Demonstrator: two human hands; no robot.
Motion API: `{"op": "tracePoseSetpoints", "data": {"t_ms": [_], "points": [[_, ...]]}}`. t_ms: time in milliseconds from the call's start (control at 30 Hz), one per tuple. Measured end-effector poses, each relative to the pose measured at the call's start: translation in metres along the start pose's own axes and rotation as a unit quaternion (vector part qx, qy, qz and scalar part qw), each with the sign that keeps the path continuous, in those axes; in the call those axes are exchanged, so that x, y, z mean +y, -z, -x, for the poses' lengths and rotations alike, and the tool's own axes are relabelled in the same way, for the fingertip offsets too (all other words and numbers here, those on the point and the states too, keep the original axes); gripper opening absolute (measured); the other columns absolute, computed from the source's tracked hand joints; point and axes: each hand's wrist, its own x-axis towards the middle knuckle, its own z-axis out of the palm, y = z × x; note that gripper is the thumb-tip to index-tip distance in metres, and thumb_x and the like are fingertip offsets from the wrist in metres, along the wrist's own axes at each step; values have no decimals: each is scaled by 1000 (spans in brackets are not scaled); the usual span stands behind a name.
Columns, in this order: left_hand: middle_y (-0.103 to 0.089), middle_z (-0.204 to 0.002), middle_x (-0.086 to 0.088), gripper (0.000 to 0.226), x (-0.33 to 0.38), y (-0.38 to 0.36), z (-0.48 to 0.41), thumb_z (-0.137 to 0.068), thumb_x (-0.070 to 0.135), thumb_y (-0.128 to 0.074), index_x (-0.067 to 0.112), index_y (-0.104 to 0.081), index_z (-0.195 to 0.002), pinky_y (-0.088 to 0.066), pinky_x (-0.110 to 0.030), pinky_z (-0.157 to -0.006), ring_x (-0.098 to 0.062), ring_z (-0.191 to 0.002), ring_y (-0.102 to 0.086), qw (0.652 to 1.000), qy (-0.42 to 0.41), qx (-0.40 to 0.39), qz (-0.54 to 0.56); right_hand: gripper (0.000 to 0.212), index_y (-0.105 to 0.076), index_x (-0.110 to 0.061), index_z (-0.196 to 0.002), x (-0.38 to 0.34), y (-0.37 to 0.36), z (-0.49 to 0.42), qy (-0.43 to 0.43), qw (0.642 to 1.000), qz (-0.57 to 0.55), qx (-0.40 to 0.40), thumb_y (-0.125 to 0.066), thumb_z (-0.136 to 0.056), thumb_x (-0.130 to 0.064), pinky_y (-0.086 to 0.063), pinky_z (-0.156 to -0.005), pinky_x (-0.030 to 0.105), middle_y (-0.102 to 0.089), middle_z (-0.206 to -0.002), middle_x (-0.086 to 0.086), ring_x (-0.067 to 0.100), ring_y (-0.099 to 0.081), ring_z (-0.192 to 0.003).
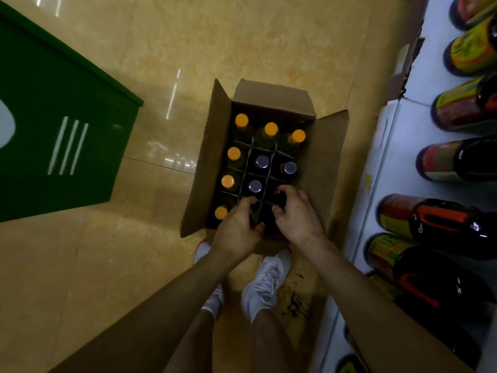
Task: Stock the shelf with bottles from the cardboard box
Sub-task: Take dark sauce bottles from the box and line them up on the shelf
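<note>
The orange-cap bottles (270, 129) & silver-cap bottles (262, 161) stand upright in the cardboard box (326, 157), one per cell of the divider (248, 154). Caps are up, so each neck can be taken from above w/o knocking its neighbour. Our right hand (298, 215) is over the right col., its fingers (286, 190) curled round the top of a dark bottle (277, 191), thumb on the near side. We judge that a grasp on the neck, ready for a straight lift. Our left hand (236, 228) dips into the near middle cell, its digits bent down by the divider. What they hold, if anything, is hidden, so we can't tell. The flaps are folded out, which leaves the opening free. The box sits on the floor (269, 44) just ahead of our shoes (265, 282) & near the shelf (398, 168) on our right, so the carry is short. Stocked bottles (441, 222) already line that shelf. A green panel (53, 117) stands well apart, on the left.
</note>
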Motion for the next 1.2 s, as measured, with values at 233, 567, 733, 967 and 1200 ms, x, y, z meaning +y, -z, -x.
{"op": "tracePoseSetpoints", "data": {"t_ms": [233,567,733,967,1200], "points": [[-57,-149,-8,68,-12,-20,-34,-98,18,-68,22,-33,-156,-52,-42,-104,-25,-134,-56,1000,14,-18,-16,63,-27,-18,-155,2,-22,-35,-10,999,32,7,-58,-101,-19,-46,-100,39,-36,-152,18,36,-53,-130],[-64,-142,-8,57,-26,-26,-47,-101,23,-64,22,-40,-152,-52,-36,-98,-25,-130,-60,999,20,-23,-10,42,-47,-19,-140,2,-26,-75,37,965,259,-26,-52,-99,-17,-49,-89,36,-68,-123,14,35,-66,-112],[-65,-139,-6,57,-21,-16,-35,-101,24,-65,22,-41,-152,-51,-32,-93,-24,-128,-61,999,6,-24,-22,29,-52,-21,-129,3,-18,-51,74,969,237,0,-50,-101,-27,-41,-75,33,-73,-109,9,33,-68,-103],[-59,-141,-6,69,8,0,-7,-96,21,-70,25,-34,-156,-53,-36,-96,-24,-127,-59,999,-2,-31,-29,32,-57,-32,-128,-2,31,21,86,989,101,69,-54,-98,-39,-51,-73,33,-75,-94,3,27,-72,-90],[-47,-152,-2,94,58,24,41,-88,28,-80,40,-22,-160,-52,-42,-105,-22,-135,-53,996,-79,-36,-27,27,-63,-40,-116,-34,104,104,111,990,33,82,-64,-89,-39,-43,-64,29,-74,-92,-10,16,-68,-85]]}}
